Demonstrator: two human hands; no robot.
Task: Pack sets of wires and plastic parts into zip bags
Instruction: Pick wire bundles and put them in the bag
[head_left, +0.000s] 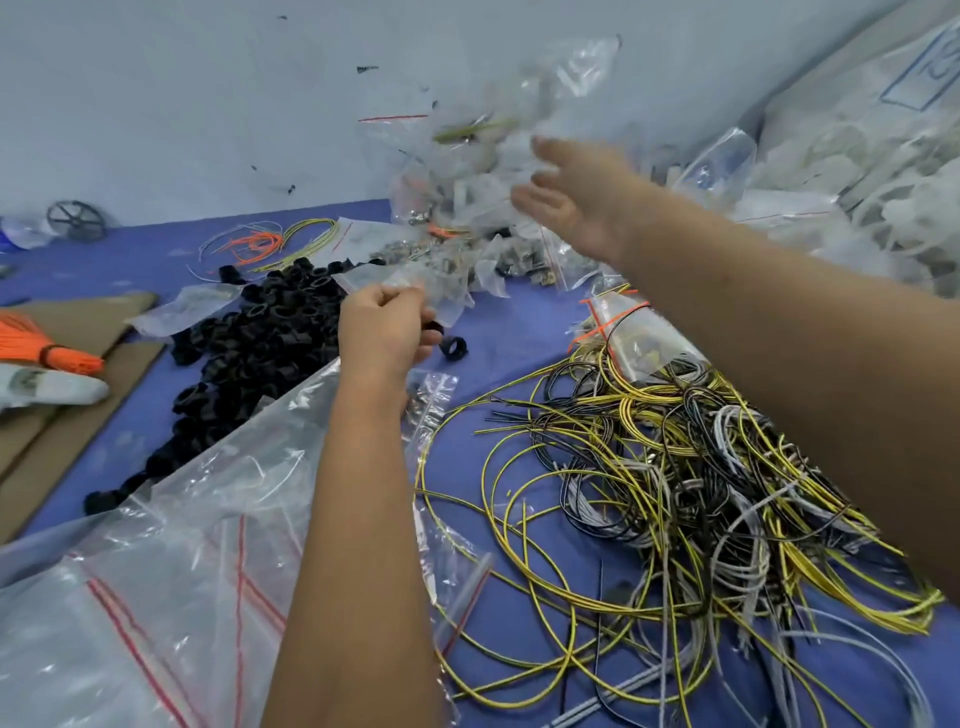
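My right hand (576, 197) is stretched forward with fingers spread and relaxed, just behind a blurred filled zip bag (483, 135) that is in the air in front of the wall, holding green-yellow wire and white parts. My left hand (384, 332) pinches the edge of a small clear zip bag (415, 283) above the pile of black plastic rings (260, 338). A tangle of yellow, black and grey wires (665, 483) lies on the blue table under my right forearm.
Large empty zip bags (156, 597) with red seal lines lie at front left. Filled bags (841, 182) pile up at the back right. Orange ties (47, 348) and cardboard (78, 410) sit at the left. Loose orange and yellow wires (270, 241) lie near the wall.
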